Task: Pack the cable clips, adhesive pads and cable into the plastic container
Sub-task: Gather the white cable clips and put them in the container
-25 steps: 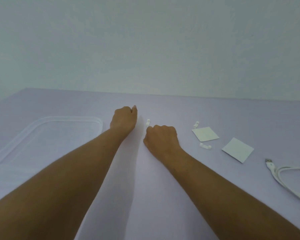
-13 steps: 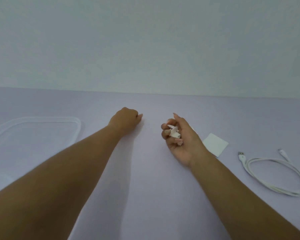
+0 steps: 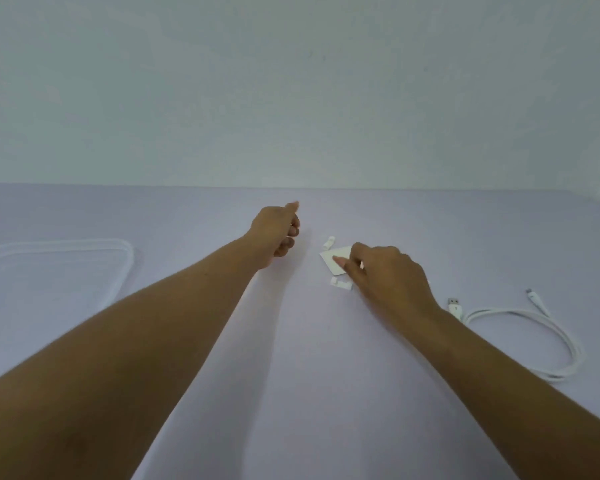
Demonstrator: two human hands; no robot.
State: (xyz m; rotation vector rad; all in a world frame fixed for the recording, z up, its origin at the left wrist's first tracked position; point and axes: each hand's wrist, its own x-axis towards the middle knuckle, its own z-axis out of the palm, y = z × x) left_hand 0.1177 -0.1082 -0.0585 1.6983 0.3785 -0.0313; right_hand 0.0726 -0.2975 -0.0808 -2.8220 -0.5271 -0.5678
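Presently both bare forearms reach out across a pale lilac worktop (image 3: 194, 427) that meets a plain light wall (image 3: 291, 98).

Left hand (image 3: 278, 233): loosely curled into a fist, thumb tip pointing up and away, fingers folded under. Whether anything sits inside the curl cannot be told. It hovers or rests just left of the small white parts, not touching them.

Right hand (image 3: 385, 275): knuckles up, fingers bent down over a white square adhesive pad (image 3: 335, 258); thumb tip lies on or right at the pad's near edge. A sliver of white shows between the fingers, so it may have something pinched, but a firm hold cannot be confirmed. A second pad, if present, is hidden beneath the hand.

Cable clips: one small white clip (image 3: 329, 242) lies on the worktop just beyond the pad's far corner; another clip (image 3: 340, 283) lies just in front of the pad, close against the base of the thumb. Both loose on the surface.

Cable (image 3: 548, 341): white, laid in a loose loop at the right side of the worktop, well apart from the pad. Its USB plug end sits near the right wrist; the smaller plug points away toward the far edge.

Plastic container (image 3: 118, 268): clear, rounded-rectangle rim, at the far left of the worktop, cut off by the frame edge, well apart from both hands. Contents hard to make out through the clear plastic.
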